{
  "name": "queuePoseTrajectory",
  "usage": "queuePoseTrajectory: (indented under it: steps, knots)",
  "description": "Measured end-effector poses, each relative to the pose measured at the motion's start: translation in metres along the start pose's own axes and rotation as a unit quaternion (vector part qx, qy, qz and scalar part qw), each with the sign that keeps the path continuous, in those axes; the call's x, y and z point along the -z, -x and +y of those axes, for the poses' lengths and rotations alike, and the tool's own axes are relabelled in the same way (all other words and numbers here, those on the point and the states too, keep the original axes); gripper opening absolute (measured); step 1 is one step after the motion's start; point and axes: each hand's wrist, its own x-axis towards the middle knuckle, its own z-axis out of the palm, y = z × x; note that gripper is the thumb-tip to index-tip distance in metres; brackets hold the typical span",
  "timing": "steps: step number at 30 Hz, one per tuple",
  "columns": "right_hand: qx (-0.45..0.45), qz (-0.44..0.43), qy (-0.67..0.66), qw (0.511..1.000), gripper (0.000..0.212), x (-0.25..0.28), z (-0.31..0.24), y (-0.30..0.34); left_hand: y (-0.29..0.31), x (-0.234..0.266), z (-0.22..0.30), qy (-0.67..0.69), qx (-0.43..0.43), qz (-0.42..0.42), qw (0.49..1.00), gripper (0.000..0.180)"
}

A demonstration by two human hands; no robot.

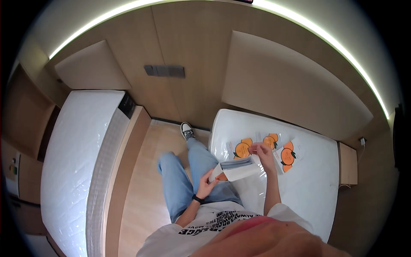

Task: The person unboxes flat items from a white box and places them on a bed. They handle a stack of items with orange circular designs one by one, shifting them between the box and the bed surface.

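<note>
A white open box (241,172) is tilted above my lap, with grey-blue flat items (236,164) stacked inside. My left hand (207,184) grips the box's near left end, the fingers closed round it. At the far right end of the box is my right hand (264,156), its fingers bent together; whatever they pinch, if anything, is too small to make out. Just past it on the mattress lie three flat packets printed with oranges: a left packet (242,148), a middle packet (270,141) and a right packet (287,157).
I sit on the edge of a plastic-wrapped mattress (314,171). A second wrapped mattress (81,141) stands on a wooden bed frame (114,192) to the left, across a strip of floor (141,171). Padded headboards (282,73) and a grey socket panel (165,71) line the wall.
</note>
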Motion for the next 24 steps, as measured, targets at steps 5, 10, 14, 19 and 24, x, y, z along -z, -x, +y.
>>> queuePoseTrajectory:
  steps: [5, 10, 14, 19, 24]
  knots:
    - [-0.013, 0.053, 0.698, 0.714, 0.054, -0.001, 0.153, -0.023, 0.004, -0.001, 0.002, 0.064, 0.040, -0.008, 0.997, 0.052]
    - [0.018, -0.009, 0.668, 0.744, 0.065, 0.006, 0.182, 0.017, 0.003, 0.003, 0.001, 0.059, 0.021, 0.000, 0.998, 0.055]
    - [-0.067, 0.141, 0.578, 0.801, 0.066, 0.025, 0.165, 0.040, 0.007, 0.010, -0.002, 0.099, 0.032, -0.013, 0.994, 0.056]
    - [-0.198, 0.224, 0.618, 0.727, 0.088, 0.023, 0.137, 0.073, 0.001, 0.007, 0.004, 0.114, 0.029, -0.003, 0.993, 0.056]
    - [-0.208, 0.196, 0.616, 0.734, 0.094, 0.015, 0.139, 0.046, 0.006, 0.009, 0.000, 0.102, 0.024, -0.022, 0.994, 0.055]
